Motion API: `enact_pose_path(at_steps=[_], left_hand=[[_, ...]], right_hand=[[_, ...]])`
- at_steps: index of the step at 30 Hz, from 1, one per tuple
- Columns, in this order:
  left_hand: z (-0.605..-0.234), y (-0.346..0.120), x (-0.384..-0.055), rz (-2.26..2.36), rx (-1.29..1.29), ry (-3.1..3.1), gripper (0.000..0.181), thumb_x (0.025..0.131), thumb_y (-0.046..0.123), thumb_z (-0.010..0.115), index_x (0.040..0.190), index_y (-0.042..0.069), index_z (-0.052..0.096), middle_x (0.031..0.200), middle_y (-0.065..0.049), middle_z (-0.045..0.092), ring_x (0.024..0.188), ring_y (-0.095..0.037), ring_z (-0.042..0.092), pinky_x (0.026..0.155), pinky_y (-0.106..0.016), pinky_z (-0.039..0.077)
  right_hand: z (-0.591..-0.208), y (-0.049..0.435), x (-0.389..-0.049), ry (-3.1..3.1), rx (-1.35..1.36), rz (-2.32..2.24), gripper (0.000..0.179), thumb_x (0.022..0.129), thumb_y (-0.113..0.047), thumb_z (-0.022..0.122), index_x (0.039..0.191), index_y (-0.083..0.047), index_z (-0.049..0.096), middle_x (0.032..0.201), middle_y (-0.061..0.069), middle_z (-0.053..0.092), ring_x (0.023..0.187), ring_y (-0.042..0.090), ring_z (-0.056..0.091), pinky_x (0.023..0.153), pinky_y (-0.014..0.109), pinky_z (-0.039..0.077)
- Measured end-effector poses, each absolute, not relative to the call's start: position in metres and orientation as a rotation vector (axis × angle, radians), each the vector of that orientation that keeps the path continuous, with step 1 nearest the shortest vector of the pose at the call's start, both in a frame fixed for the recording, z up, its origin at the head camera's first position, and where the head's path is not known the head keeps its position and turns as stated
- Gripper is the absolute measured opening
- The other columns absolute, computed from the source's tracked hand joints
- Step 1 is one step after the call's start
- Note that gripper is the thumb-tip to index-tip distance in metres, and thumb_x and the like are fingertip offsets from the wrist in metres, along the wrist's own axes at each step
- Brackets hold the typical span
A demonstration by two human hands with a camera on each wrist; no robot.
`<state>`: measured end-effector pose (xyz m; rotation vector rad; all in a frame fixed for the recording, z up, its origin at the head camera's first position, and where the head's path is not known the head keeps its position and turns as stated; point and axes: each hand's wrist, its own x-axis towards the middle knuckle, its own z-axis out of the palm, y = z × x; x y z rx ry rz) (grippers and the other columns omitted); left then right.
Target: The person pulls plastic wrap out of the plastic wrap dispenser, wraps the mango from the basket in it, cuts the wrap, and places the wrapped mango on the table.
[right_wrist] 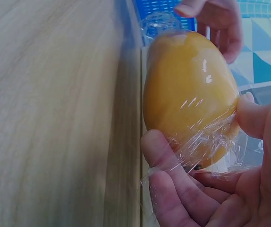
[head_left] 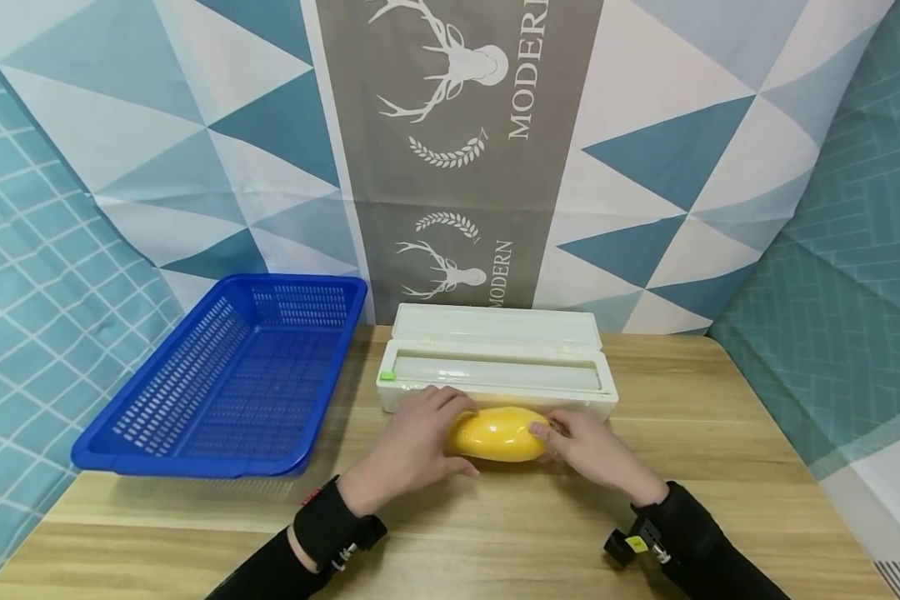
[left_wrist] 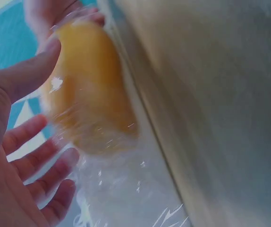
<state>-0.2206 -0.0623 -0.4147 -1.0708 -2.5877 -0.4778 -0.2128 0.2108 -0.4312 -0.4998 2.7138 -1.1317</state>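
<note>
A yellow mango (head_left: 501, 433), partly covered in clear cling film (right_wrist: 206, 132), is held in front of the white cling film box. My right hand (head_left: 588, 446) grips its right end, thumb on one side and curled fingers underneath, with crumpled film between them. At the other end is my left hand (head_left: 420, 437), its fingers spread and loosely bent; in the left wrist view the thumb lies close against the mango (left_wrist: 90, 80). Loose film trails from the mango's near end there. The white box (head_left: 498, 400) has its lid raised, with a roll inside.
On the left stands a blue plastic basket (head_left: 251, 392) with slotted sides. A wooden table (head_left: 495, 533) lies under everything. Patterned sheets (head_left: 457, 167) hang behind and at both sides.
</note>
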Motion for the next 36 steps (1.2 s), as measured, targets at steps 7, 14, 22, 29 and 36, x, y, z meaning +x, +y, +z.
enact_pose_path(at_steps=[7, 14, 22, 29, 36], left_hand=[[-0.424, -0.052, -0.222, -0.414, -1.120, -2.548, 0.075, 0.064, 0.049, 0.077, 0.125, 0.018, 0.049, 0.120, 0.003, 0.051, 0.104, -0.014, 0.046, 0.092, -0.030, 0.037], [-0.426, -0.053, -0.223, -0.424, -1.141, -2.545, 0.067, 0.066, 0.046, 0.077, 0.121, 0.019, 0.049, 0.116, 0.004, 0.051, 0.104, -0.013, 0.045, 0.092, -0.029, 0.037], [-0.425, -0.052, -0.223, -0.453, -1.141, -2.556, 0.067, 0.065, 0.047, 0.077, 0.119, 0.019, 0.049, 0.112, 0.005, 0.049, 0.102, -0.013, 0.045, 0.091, -0.029, 0.038], [-0.425, -0.053, -0.224, -0.495, -1.127, -2.575, 0.067, 0.063, 0.046, 0.079, 0.117, 0.019, 0.050, 0.110, 0.006, 0.050, 0.101, -0.012, 0.045, 0.088, -0.029, 0.039], [-0.424, -0.055, -0.226, -0.602, -1.112, -2.597, 0.070, 0.068, 0.047, 0.075, 0.125, 0.020, 0.045, 0.113, 0.007, 0.052, 0.100, -0.010, 0.046, 0.090, -0.029, 0.039]], right_hand=[[-0.424, 0.213, -0.211, 2.641, -0.525, -1.161, 0.046, 0.094, -0.050, 0.040, 0.099, -0.009, 0.060, 0.074, -0.002, 0.062, 0.069, 0.019, 0.059, 0.055, 0.031, 0.045], [-0.419, 0.220, -0.212, 2.485, -0.469, -1.266, 0.048, 0.093, -0.047, 0.046, 0.111, -0.004, 0.059, 0.087, 0.004, 0.063, 0.078, 0.021, 0.061, 0.065, 0.033, 0.051], [-0.412, 0.232, -0.213, 2.430, -0.373, -1.368, 0.047, 0.091, -0.044, 0.052, 0.117, -0.005, 0.057, 0.096, 0.009, 0.061, 0.083, 0.021, 0.060, 0.068, 0.034, 0.052], [-0.408, 0.239, -0.214, 2.829, -0.351, -1.122, 0.029, 0.082, -0.043, 0.064, 0.099, -0.020, 0.068, 0.090, -0.004, 0.062, 0.075, 0.016, 0.056, 0.066, 0.033, 0.048], [-0.403, 0.230, -0.209, 3.159, -0.685, -1.128, 0.019, 0.081, -0.030, 0.068, 0.098, -0.020, 0.066, 0.092, -0.011, 0.061, 0.081, 0.007, 0.055, 0.068, 0.029, 0.048]])
